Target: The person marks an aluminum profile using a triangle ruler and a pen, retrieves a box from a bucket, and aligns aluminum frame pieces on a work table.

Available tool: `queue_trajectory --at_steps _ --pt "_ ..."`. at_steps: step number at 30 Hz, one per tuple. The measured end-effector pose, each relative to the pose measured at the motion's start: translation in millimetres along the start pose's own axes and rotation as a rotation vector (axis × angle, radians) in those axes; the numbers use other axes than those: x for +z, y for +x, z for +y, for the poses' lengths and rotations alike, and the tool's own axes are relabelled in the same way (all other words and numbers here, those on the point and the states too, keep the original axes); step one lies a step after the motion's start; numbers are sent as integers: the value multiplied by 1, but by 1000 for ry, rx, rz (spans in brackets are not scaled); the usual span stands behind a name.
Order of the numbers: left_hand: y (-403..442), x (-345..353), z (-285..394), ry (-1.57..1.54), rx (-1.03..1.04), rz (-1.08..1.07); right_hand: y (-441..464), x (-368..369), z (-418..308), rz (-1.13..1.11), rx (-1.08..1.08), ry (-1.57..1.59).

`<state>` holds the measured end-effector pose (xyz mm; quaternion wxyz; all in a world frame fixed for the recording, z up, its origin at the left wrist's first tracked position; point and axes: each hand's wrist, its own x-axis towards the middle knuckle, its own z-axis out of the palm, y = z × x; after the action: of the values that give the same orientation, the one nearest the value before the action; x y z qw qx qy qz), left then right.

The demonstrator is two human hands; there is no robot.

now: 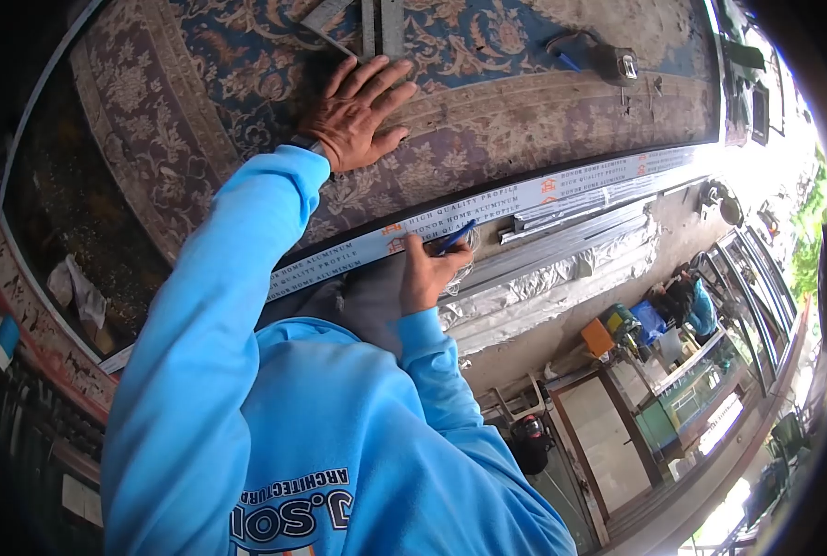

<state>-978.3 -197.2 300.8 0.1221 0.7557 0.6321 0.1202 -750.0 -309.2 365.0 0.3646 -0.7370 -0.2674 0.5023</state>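
My left hand (358, 113) lies flat, palm down and fingers spread, on a patterned carpet (469, 102). Just beyond its fingertips are grey metal bars (381, 28), cut off by the top of the view. A blue pen (456, 237) is gripped in my right hand (432, 269), at the near edge of a long aluminum profile (469, 206) wrapped in printed film. This profile runs along the carpet's near side, close to my body. Whether the pen's tip touches it, I cannot tell.
On the carpet at the upper right rests a dark tool (614, 65), with a small blue item (568, 61) beside it. More silver profiles (571, 213) lie to the right of my right hand. Farther right stands a cluttered glass-fronted cabinet (700, 394). A pale cloth (77, 289) lies at left.
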Motion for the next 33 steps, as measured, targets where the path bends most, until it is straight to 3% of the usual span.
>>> queue_trajectory --at_steps 6,14,15,18,20,22,23,26,27,33 --pt "1 0 0 58 -7 -51 66 -29 2 57 -83 92" --pt "1 10 -2 -100 38 120 155 -70 -31 184 -141 -30" --pt "1 9 -2 -97 38 117 150 -66 -49 181 -73 -62" --pt "2 5 -1 -85 37 105 162 -75 -51 221 -173 -17" --pt "1 3 -1 -61 23 83 147 -76 -72 177 -274 223" --pt "2 1 0 -58 10 76 125 -65 -105 256 -235 344" --pt "1 0 0 -57 7 66 124 -70 -100 251 -407 108" --pt "1 0 1 -59 12 55 121 -79 -95 101 -412 -87" --pt "2 -1 1 -58 12 55 118 -78 -89 100 -312 -81" --pt "1 -1 0 -32 8 51 108 -58 -74 191 -510 -252"
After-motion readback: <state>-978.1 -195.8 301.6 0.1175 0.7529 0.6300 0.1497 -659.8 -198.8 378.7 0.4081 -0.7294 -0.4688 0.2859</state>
